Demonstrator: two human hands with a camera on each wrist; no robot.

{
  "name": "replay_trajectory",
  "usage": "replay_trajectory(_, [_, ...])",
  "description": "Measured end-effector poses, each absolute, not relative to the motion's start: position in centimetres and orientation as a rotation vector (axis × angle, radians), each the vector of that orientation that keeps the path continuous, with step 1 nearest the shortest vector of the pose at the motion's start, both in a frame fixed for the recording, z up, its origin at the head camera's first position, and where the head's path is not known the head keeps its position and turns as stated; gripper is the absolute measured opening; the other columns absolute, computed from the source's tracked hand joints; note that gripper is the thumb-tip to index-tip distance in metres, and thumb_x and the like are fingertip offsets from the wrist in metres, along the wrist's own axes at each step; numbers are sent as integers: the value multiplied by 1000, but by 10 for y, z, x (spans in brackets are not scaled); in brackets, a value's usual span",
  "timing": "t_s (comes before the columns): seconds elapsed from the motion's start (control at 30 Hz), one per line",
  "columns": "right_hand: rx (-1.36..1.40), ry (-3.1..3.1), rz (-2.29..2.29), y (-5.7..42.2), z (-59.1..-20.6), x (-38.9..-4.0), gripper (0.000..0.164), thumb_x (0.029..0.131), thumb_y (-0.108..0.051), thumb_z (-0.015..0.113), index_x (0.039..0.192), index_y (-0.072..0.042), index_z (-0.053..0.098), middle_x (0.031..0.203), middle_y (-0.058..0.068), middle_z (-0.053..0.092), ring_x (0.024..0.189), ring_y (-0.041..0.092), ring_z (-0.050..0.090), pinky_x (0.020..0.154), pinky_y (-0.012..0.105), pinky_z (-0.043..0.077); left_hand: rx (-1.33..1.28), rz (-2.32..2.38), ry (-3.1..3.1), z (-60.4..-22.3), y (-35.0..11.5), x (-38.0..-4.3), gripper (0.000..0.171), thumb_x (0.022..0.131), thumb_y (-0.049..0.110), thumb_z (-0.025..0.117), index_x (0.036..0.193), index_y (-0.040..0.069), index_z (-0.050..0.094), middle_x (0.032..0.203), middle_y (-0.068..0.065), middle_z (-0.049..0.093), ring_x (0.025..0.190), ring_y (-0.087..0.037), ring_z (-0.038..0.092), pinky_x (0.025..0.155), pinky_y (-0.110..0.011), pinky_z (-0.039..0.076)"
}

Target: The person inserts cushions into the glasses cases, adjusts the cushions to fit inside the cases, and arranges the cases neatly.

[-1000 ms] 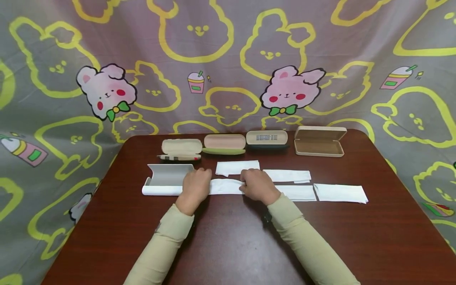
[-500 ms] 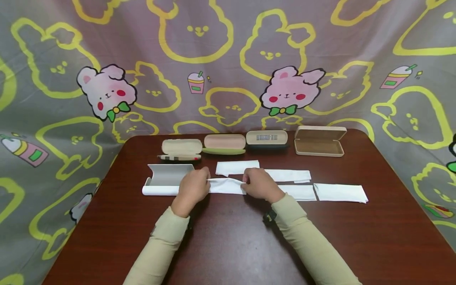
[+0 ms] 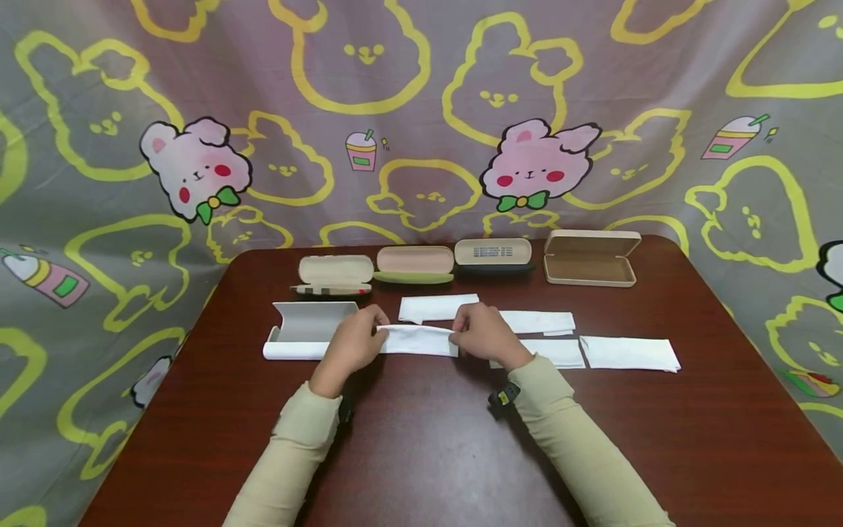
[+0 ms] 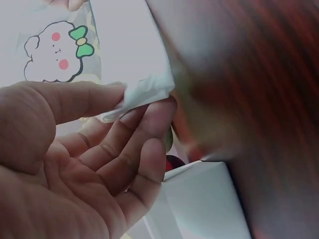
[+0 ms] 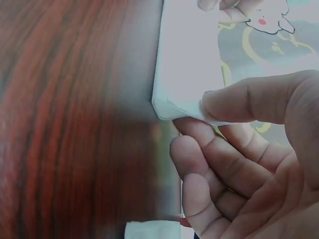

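Observation:
A folded white cloth (image 3: 419,341) stretches between both hands, its near side smooth and its upper edge lifted. My left hand (image 3: 350,342) pinches its left end between thumb and fingers. The right hand (image 3: 486,337) pinches the opposite end the same way. In the left wrist view the cloth (image 4: 132,47) lies between the thumb and the bent fingers. The right wrist view has the thumb pressing on the cloth's (image 5: 189,57) corner, with fingers underneath. Just left of the left hand lies an open white glasses case (image 3: 296,351), grey inside and partly covered by that hand.
Along the back stand open glasses cases: one patterned (image 3: 336,269), one pink-lined (image 3: 415,260), one dark with a cream lid (image 3: 492,252) and one tan (image 3: 589,272). More folded white cloths (image 3: 440,307) lie on the brown table (image 3: 421,439), several of them to the right (image 3: 628,354).
The cloth between the hands has come up from the table and is pulled straight. The right hand has shifted slightly right, and the left hand's grip has turned to show its thumb.

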State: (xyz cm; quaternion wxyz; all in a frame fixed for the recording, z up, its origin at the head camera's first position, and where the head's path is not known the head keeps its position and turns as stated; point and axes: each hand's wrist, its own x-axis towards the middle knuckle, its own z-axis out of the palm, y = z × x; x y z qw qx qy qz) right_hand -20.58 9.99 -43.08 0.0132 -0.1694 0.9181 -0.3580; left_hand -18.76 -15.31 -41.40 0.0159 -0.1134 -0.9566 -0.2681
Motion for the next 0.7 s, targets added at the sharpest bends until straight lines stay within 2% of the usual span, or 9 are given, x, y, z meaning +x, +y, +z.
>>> replay_trajectory(0.2, [-449,2778,-1255,99,-432,-206,14,77,-11,78,73,-12,65,60,-5,60,57,13,56,59,33,46,-308,-990,-2973,-411,-159,-186,9,94,4,66,102,2,66,87,-9,61,85,-28,56,79,-44,46])
replay_trajectory(0.47, [-287,2581,-1474,98,-427,-204,9,81,-7,76,87,-6,70,69,1,67,60,15,62,55,31,47,-278,-1076,-2952,-405,-161,-189,9,95,8,68,101,2,69,84,-6,58,81,-24,53,77,-39,44])
replay_trajectory(0.7, [-223,2499,-1540,97,-428,-205,11,82,-7,75,92,-4,72,69,3,68,61,15,62,54,30,46,-266,-1163,-2923,-402,-163,-189,10,95,8,69,102,0,70,83,-6,57,77,-22,53,74,-36,43])
